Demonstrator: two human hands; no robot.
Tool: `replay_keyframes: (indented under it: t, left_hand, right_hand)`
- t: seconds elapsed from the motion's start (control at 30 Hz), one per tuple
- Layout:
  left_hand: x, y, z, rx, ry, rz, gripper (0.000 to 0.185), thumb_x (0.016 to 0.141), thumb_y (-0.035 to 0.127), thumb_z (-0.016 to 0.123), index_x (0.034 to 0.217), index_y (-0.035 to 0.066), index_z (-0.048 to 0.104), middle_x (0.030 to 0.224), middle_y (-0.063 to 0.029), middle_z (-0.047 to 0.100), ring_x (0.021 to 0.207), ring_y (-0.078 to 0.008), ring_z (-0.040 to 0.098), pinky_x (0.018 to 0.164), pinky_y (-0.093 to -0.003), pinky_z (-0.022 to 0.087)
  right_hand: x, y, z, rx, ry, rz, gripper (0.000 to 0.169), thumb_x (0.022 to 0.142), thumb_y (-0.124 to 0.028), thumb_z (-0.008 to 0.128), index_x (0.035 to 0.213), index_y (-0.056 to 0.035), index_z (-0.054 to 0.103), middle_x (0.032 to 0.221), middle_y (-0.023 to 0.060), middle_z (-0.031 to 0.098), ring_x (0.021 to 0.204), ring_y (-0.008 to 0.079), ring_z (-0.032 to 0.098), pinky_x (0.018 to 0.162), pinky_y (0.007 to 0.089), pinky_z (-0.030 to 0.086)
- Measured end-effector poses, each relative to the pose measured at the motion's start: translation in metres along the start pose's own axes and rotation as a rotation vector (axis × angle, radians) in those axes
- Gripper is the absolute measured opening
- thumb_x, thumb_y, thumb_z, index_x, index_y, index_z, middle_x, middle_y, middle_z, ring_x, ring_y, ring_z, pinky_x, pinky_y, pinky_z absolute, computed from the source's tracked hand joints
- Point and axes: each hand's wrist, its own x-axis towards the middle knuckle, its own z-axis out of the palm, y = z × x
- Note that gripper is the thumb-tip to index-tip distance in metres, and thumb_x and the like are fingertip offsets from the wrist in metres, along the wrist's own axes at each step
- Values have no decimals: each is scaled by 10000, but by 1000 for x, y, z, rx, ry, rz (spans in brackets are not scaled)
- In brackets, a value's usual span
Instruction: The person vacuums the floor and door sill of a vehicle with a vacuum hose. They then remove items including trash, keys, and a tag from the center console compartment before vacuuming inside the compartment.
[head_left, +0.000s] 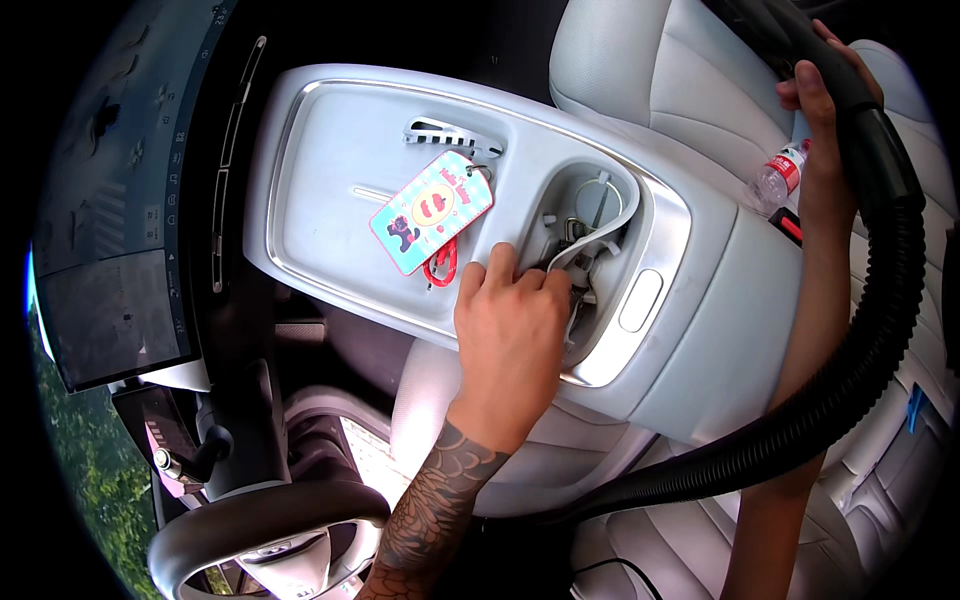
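Note:
My left hand, on a tattooed forearm, is bunched at the near side of the cup holder in the pale centre console. A bent white rim of the cup holder insert runs up to its fingers; the fingertips are hidden. Small metal items, too unclear to name, lie down inside the holder. At the upper right, my right hand is wrapped around the black handle of a vacuum cleaner hose. The nozzle end is out of view.
The console tray holds a colourful card holder with a red cord and a grey slotted clip. A plastic bottle lies on the pale seat. A steering wheel and a display screen stand left.

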Motion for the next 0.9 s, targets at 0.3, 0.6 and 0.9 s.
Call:
replay_keyframes:
  t: [0.3, 0.6, 0.9]
  left_hand:
    - [-16, -9, 1, -401, 157, -121, 100, 895, 141, 779, 970, 77, 798, 830, -86, 688, 782, -248, 546, 728, -370, 423]
    - [-28, -17, -11, -1107, 366, -290, 196, 1037, 131, 661, 1086, -34, 756, 1000, -99, 775, 907, -131, 673, 819, -277, 524]
    - [-40, -19, -42, -950, 537, -121, 226, 1077, 153, 593, 1109, -46, 696, 978, -128, 766, 801, -104, 630, 729, -246, 493]
  right_hand:
    - [1, -3, 4, 12, -4, 7, 647, 925, -568, 705, 1376, -109, 638, 862, 63, 738, 872, 181, 730, 908, 388, 585]
    - [1, -4, 5, 63, 24, 11, 646, 918, -549, 730, 1352, -79, 643, 854, 61, 739, 871, 177, 727, 903, 383, 580]
    - [-9, -53, 23, 214, 118, -57, 431, 992, -237, 687, 1345, -42, 535, 1124, 64, 643, 816, 81, 591, 738, 242, 517]
